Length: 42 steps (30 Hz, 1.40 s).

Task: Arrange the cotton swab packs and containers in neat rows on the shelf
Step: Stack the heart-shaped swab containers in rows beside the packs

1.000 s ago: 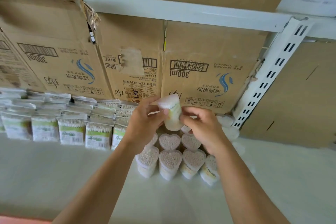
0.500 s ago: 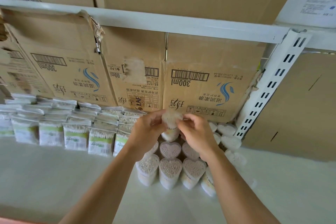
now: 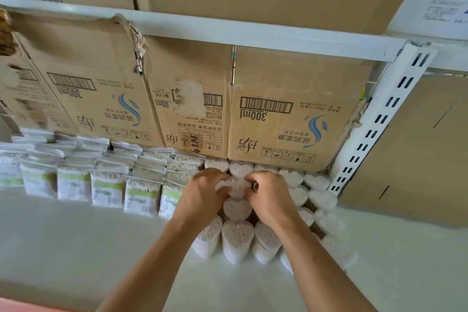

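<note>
Nearest, the bare white shelf (image 3: 76, 248) runs under both forearms. Just in front of the held tub stand more heart-shaped tubs (image 3: 237, 238) of cotton swabs, upright and touching one another in rows. The held tub (image 3: 236, 186) sits in the middle of this group, its swab tips facing up. The left hand (image 3: 202, 195) grips it from the left with curled fingers, and the right hand (image 3: 271, 197) pinches its right edge with bent fingertips. More tubs crowd to the right of it and just behind it. To its left, bagged swab packs (image 3: 109, 190) stand in overlapping rows, green labels facing forward. Behind it, printed cardboard boxes (image 3: 291, 119) form the back wall. Far to its right rises a white slotted post (image 3: 379, 119), and above it a white shelf rail (image 3: 228, 33) carries more boxes.
</note>
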{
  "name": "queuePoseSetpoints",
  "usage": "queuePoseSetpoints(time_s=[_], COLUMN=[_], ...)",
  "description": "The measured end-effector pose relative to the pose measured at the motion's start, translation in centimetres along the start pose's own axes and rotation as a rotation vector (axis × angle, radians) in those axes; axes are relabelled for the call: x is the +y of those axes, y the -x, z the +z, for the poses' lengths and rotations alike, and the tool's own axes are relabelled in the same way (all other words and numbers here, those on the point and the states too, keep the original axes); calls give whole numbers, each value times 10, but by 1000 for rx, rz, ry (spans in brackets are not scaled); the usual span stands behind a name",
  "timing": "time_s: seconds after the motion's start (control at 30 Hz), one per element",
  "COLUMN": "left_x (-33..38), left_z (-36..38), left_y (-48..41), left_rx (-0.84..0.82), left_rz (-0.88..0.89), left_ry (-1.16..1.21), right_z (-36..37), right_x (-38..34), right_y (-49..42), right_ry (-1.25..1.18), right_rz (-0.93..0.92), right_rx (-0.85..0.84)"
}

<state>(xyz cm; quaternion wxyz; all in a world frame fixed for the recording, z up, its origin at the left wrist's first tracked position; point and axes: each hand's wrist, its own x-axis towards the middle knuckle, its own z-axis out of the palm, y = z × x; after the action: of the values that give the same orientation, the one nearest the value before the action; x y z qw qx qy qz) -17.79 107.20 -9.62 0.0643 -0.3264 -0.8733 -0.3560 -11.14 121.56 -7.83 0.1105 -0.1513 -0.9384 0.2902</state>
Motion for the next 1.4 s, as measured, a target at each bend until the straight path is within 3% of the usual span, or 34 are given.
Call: queuePoseSetpoints(time_s=[0.3, 0.53, 0.73, 0.93, 1.13, 1.27, 1.4], left_x=[-17, -33, -34, -28, -27, -27, -27], left_z=[-20, -17, -9, -13, -14, -13, -10], left_y=[41, 53, 56, 65, 64, 69, 67], left_rx=[43, 69, 64, -10, 52, 57, 75], left_rz=[-182, -534, -687, -646, -596, -359, -75], left_ry=[-41, 279, 585, 707, 557, 341, -7], right_z=[25, 21, 22, 24, 30, 24, 19], right_x=[1, -7, -12, -18, -21, -18, -16], right_y=[11, 20, 21, 30, 38, 40, 44], right_ry=[223, 305, 373, 308, 248, 219, 240], right_rz=[-139, -101, -36, -41, -66, -65, -61], right_rx=[-4, -30, -137, -230, -231, -185, -261])
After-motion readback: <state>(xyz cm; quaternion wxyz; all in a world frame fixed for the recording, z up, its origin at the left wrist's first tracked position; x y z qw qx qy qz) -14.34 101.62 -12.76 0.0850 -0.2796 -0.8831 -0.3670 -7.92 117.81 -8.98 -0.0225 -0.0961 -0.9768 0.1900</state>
